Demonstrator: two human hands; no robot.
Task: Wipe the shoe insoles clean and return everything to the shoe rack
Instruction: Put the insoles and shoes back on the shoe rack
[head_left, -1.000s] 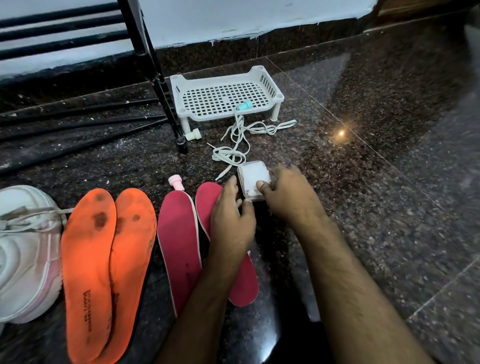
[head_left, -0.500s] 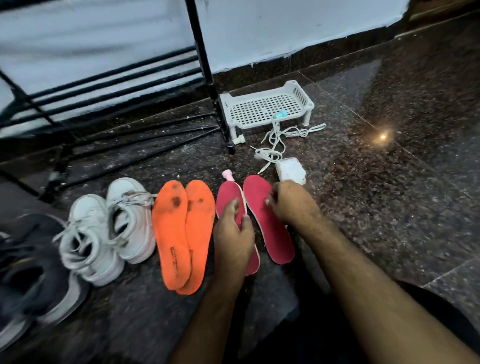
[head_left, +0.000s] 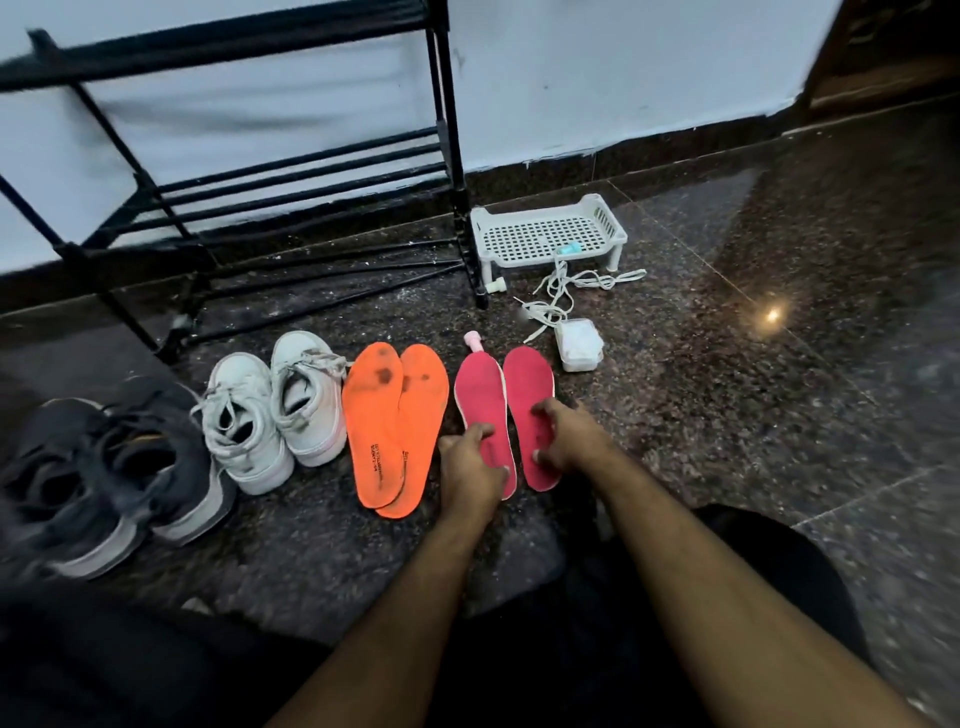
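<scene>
While I am watching from the head camera, the left hand (head_left: 470, 457) is resting with fingers curled and spread loosely over the heel end of the left pink insole (head_left: 485, 415), fingertips touching its fabric face but not gripping it. The right hand (head_left: 563, 434) is doing the same on the right pink insole (head_left: 530, 410), its fingers half open and pressing lightly on the middle and heel, clamped on nothing. Both insoles are lying flat on the floor (head_left: 727, 415), side by side and nearly touching.

Compared with half a second ago, the right hand is sitting lower down its insole, both hands are looking more spread, and the camera is sitting further back, bringing a dark grey pair of sneakers (head_left: 104, 467) fully into view at far left.

Just left of the pink pair, two orange insoles (head_left: 395, 426) are lying overlapped, smooth foam with dark stains near the toes and small printed text near the heels. Beside them, a pair of white lace-up sneakers (head_left: 275, 410) is standing upright.

Further out, a small pink cap-like piece (head_left: 474, 341) is touching the toe of the left pink insole, and a translucent white rectangular box (head_left: 578, 345) is sitting near the right one. Loose white shoelaces (head_left: 558, 293) are trailing from there to a white perforated plastic tray (head_left: 545, 239) on short legs, with a small teal object (head_left: 570, 250) at its front edge. The black metal-tube shoe rack (head_left: 311, 171) is standing against the white wall, on polished speckled dark granite.
</scene>
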